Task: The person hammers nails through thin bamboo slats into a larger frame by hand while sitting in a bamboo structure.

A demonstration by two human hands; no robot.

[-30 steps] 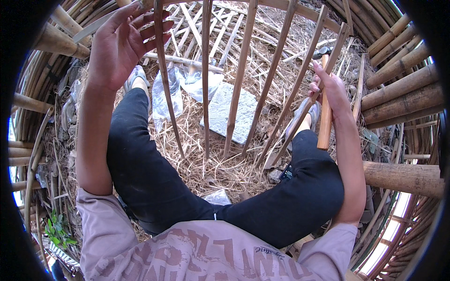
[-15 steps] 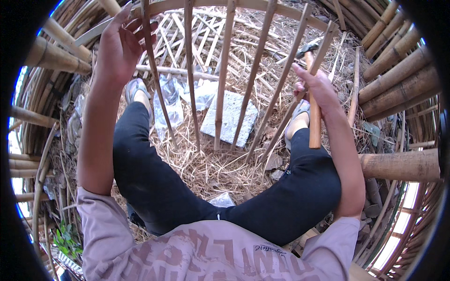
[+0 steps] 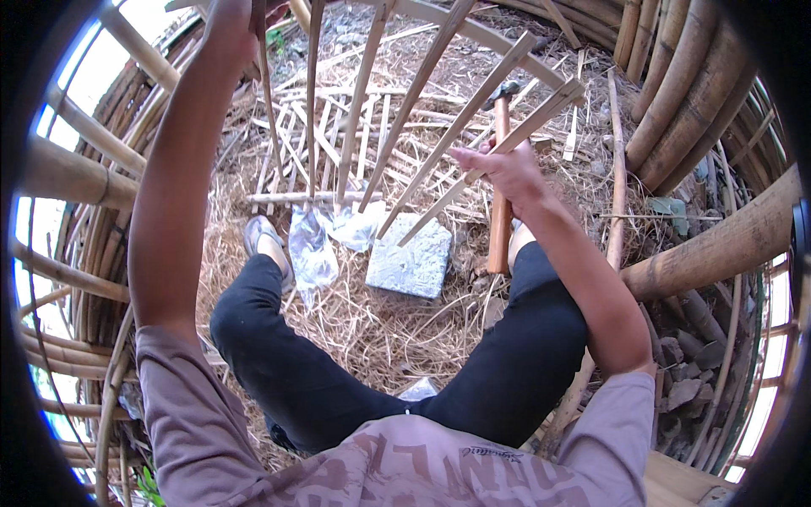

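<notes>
A fan-like frame of thin bamboo slats [image 3: 549, 110] slants across the upper middle, its slats joined by a curved strip near the top. My left hand [image 3: 232, 25], partly cut off by the top edge, is closed around the frame's leftmost slat; some of its fingers are hidden. My right hand [image 3: 511, 177] holds a claw-type hammer [image 3: 499, 232], with its wooden handle pointing down and dark head up. The same hand also grips the frame's rightmost slat between thumb and fingers. Below the slat tips lies a pale rough stone block [image 3: 410, 264].
Clear plastic bags [image 3: 312, 252] lie left of the block on straw-strewn ground. Beyond them is a lattice of loose slats [image 3: 372, 127]. Thick bamboo poles [image 3: 718, 237] jut in at right, and more poles [image 3: 84, 173] stand at left. My knees flank the block.
My view has shifted. The frame's slat tips have swung left and now reach the block's upper edge. My right hand, with the hammer, sits further left; my left hand is higher in the picture.
</notes>
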